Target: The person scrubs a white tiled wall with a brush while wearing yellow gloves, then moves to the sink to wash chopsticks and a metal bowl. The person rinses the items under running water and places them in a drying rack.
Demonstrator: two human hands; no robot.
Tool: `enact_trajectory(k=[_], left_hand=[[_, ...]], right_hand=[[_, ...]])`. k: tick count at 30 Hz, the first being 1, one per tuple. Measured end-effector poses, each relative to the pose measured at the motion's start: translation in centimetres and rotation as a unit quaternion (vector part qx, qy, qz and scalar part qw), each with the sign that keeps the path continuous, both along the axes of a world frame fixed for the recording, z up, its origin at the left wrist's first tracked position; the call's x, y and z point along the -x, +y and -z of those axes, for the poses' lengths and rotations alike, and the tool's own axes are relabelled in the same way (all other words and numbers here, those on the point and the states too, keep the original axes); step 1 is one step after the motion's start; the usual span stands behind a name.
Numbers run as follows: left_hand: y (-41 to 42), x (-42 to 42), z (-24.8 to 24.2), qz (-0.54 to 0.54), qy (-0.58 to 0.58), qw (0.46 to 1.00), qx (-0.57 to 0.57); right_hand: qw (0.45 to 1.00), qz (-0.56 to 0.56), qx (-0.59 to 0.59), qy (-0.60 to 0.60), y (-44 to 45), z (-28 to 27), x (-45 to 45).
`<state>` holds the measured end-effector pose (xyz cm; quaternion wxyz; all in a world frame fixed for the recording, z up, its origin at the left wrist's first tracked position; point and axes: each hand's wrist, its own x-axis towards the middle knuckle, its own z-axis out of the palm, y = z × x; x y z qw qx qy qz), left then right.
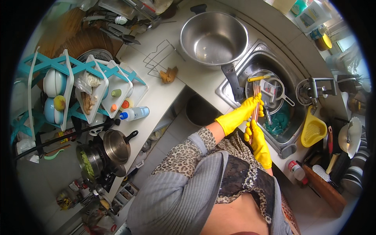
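Both my hands wear yellow rubber gloves. My left hand (254, 106) grips a bundle of reddish-brown chopsticks (256, 88), whose upper ends point over the sink. My right hand (256, 135) is closed around the lower part of the same bundle, nearer my body. Beyond the hands, the steel sink (297, 129) holds a round metal vessel (248, 85), a white-handled strainer (286, 98), a yellow-handled utensil (255, 78) and a teal item (277, 122) in water. A large steel pot (213, 39) stands at the sink's far left, its black handle (232, 79) reaching over the rim.
Right of the sink are a faucet (315, 88), a yellow drain basket (313, 132) and a plastic bottle (295, 169). A wire rack (160, 58), a blue-capped bottle (135, 113) and a teal-white shelf (69, 88) stand left, with pans (117, 147) on the stove.
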<state>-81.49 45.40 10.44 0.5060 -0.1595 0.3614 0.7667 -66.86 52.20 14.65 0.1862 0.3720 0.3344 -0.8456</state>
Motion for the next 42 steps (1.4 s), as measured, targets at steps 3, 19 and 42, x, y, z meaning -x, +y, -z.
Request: enact_trajectory(k=[3,19,42], left_hand=[[-3.4,-0.1,1.1,0.068,0.416,0.88,0.22],[-32.6,14.8,3.6,0.067,0.61,0.354,0.706],[-18.1,-3.7,4.6,0.116,0.624,0.685,0.358]], right_hand=[[1.0,0.021,0.015,-0.004,-0.3,-1.0,2.2],[0.99,0.103,-0.089,-0.029,2.5,1.4,-0.6],[0.983,0.138,-0.11,-0.043,0.1,0.6,-4.0]])
